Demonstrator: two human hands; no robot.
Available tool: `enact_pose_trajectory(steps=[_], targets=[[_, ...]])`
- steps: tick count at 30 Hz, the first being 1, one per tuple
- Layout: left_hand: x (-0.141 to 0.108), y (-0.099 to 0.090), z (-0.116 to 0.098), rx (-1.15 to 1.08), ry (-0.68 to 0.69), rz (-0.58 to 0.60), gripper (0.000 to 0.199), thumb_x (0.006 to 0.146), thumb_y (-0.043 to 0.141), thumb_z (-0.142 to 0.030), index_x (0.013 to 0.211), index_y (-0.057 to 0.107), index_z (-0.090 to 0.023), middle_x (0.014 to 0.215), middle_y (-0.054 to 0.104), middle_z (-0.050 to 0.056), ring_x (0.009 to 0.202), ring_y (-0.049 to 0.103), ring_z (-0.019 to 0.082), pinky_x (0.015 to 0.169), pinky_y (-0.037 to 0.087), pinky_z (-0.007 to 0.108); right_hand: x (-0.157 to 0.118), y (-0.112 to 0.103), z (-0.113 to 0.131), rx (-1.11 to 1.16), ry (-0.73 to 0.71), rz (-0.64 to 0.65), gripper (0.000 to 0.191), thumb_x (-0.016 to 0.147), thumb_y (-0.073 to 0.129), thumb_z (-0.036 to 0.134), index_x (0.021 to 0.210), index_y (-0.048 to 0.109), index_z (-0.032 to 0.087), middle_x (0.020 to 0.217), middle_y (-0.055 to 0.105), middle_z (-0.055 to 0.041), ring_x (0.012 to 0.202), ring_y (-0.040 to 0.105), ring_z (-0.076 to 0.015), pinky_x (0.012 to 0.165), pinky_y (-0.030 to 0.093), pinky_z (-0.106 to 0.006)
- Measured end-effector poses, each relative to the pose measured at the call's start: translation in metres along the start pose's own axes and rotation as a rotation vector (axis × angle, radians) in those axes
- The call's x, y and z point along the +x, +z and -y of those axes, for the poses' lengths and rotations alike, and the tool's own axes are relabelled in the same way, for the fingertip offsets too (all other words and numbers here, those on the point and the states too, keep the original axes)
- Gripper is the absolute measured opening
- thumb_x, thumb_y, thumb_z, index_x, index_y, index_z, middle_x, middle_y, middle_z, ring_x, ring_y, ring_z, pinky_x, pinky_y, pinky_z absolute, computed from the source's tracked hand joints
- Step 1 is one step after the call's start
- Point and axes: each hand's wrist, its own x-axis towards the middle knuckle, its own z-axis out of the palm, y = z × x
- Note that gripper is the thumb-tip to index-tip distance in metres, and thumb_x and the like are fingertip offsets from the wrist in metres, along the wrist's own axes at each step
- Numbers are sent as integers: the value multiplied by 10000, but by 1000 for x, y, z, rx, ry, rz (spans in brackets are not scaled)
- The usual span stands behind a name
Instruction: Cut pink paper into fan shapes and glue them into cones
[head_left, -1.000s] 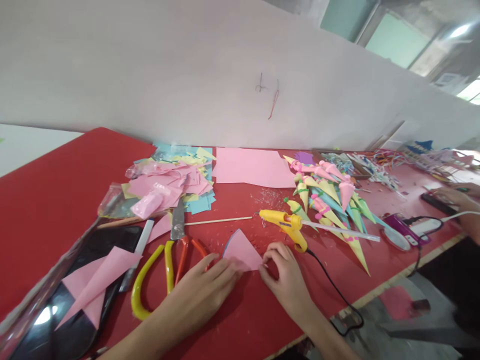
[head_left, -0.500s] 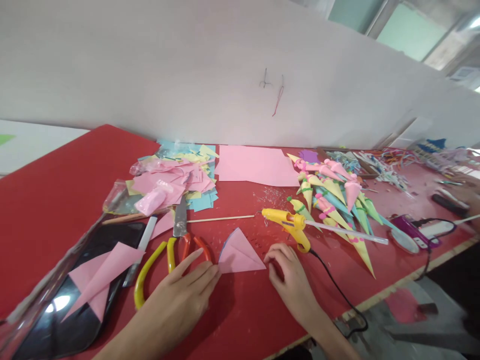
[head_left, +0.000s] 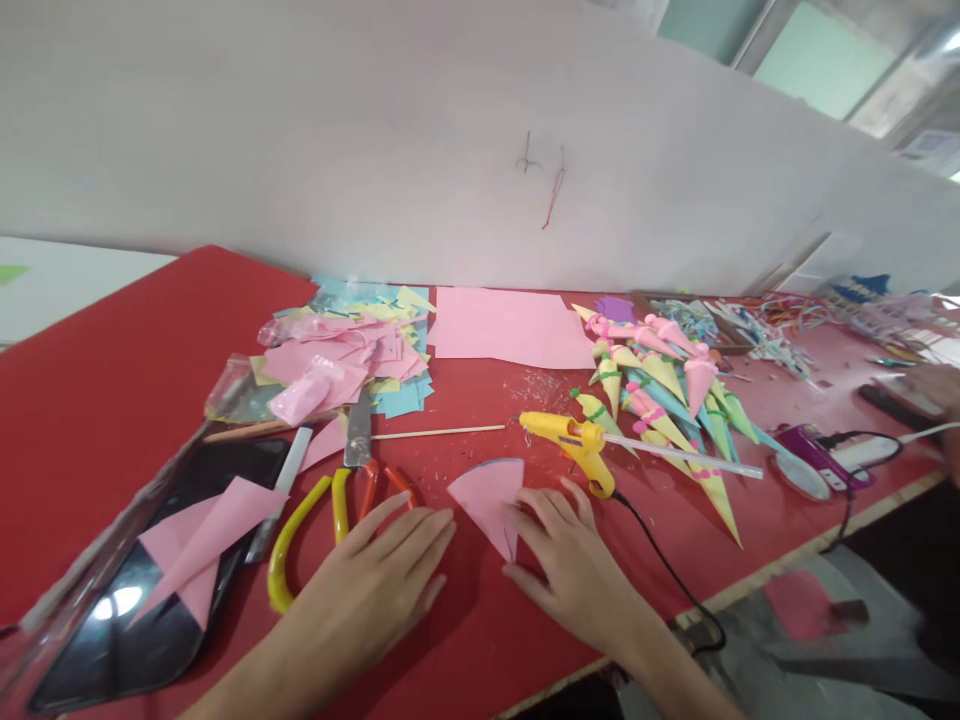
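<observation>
A pink paper wedge lies on the red table, its curved edge away from me and its point towards me. The fingers of my right hand touch its right side, spread and slightly bent. Just left of the paper, my left hand rests palm down with its fingers stretched out and nothing in it. Its fingertips lie over part of the orange scissor handle. A yellow glue gun with a clear glue stick lies beyond my right hand. Yellow-handled scissors are beside my left hand.
Paper cones are heaped at the right, cut paper pieces at the left. A pink sheet lies near the wall. A black tray bears folded pink paper. The glue gun's cord crosses the table edge. Another person's hand is far right.
The pink wedge has turned so that its point faces me. My right hand has moved left onto its right side. My left hand has shifted slightly right.
</observation>
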Motion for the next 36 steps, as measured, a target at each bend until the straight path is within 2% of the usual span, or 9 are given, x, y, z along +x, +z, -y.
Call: enact_pose_trajectory(steps=[3, 5, 8, 12, 14, 18, 22, 27, 36], targets=[[14, -2, -6, -75, -1, 71, 287, 856, 409, -335, 1026, 598, -202, 958, 684, 19, 865, 600, 182, 877, 380, 343, 1, 3, 3, -11, 52, 37, 538, 784, 536, 480, 1219, 467, 171, 1117, 549, -121, 1016, 482, -282, 922, 315, -513], [22, -1, -13, -152, -89, 150, 433, 767, 513, -482, 1071, 575, -179, 1004, 667, 45, 903, 590, 210, 871, 399, 357, 3, 2, 2, 21, 40, 50, 607, 755, 552, 528, 1243, 447, 182, 1194, 502, -125, 1074, 440, -293, 920, 326, -479], [29, 4, -19, -235, -205, 229, 661, 625, 606, -592, 1119, 546, -156, 1082, 631, 75, 974, 564, 251, 901, 396, 395, 5, -3, -2, 64, -22, 68, 632, 726, 593, 527, 1258, 432, 226, 1324, 398, -98, 1182, 349, -286, 961, 297, -437], [31, 9, -18, -311, -203, 270, 703, 566, 654, -593, 1121, 533, -180, 1144, 597, 76, 1053, 526, 263, 958, 358, 417, 6, -10, -2, 100, -43, 136, 545, 725, 637, 451, 1201, 482, 233, 1202, 499, -73, 1045, 450, -253, 902, 346, -413], [30, 11, -15, -343, -154, 281, 659, 587, 665, -555, 1115, 529, -186, 1155, 593, 72, 1082, 514, 258, 977, 337, 417, 6, -10, -1, 137, -28, 138, 505, 731, 639, 432, 1172, 503, 227, 1170, 516, -65, 998, 464, -240, 863, 376, -389], [26, 12, -11, -375, -129, 281, 469, 733, 609, -392, 1151, 487, -220, 1171, 596, 48, 1095, 522, 217, 1027, 247, 437, 11, -9, -4, 190, -67, 99, 406, 764, 580, 493, 1081, 554, 240, 1299, 448, -27, 1066, 418, -233, 899, 357, -379], [25, 13, -11, -376, -117, 279, 419, 791, 554, -283, 1191, 447, -219, 1178, 600, 49, 1072, 547, 196, 1039, 211, 446, 15, -10, -9, 171, -93, 99, 392, 804, 517, 500, 1095, 549, 240, 1256, 503, -17, 1040, 430, -220, 907, 352, -384], [25, 14, -7, -354, -60, 278, 404, 787, 564, -287, 1171, 466, -206, 1161, 606, 61, 1051, 563, 218, 1018, 234, 467, 14, -7, -10, 171, -109, 99, 381, 802, 549, 452, 1122, 537, 245, 1273, 483, -17, 1062, 422, -213, 912, 363, -357], [26, 15, -7, -347, -44, 237, 305, 820, 527, -324, 1110, 518, -232, 1112, 633, 29, 1002, 585, 173, 980, 307, 372, 12, -9, -13, 246, -112, 121, 398, 769, 611, 392, 1129, 537, 240, 1262, 464, -27, 1095, 404, -192, 954, 341, -329]])
